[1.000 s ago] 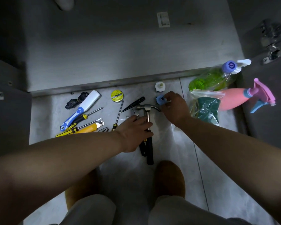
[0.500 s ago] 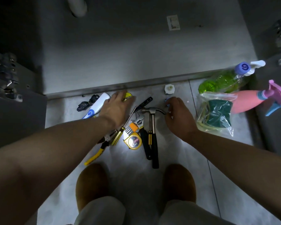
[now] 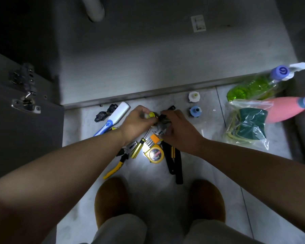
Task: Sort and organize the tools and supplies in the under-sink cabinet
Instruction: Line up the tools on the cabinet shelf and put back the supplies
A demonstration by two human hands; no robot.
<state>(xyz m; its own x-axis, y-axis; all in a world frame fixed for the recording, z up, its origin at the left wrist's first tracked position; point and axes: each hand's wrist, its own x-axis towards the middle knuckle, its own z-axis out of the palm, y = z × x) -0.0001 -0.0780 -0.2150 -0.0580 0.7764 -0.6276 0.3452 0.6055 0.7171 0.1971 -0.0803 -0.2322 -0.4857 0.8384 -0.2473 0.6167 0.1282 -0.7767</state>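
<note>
Your left hand point(image 3: 137, 121) pinches a small yellow tin point(image 3: 151, 115), just beyond the tape measure point(image 3: 155, 154) on the floor point(image 3: 144, 174). Your right hand point(image 3: 179, 128) lies curled over the hammer point(image 3: 178, 164), right of the tape measure; whether it grips anything I cannot tell. Pliers point(image 3: 120, 161) lie left of the tape measure.
</note>
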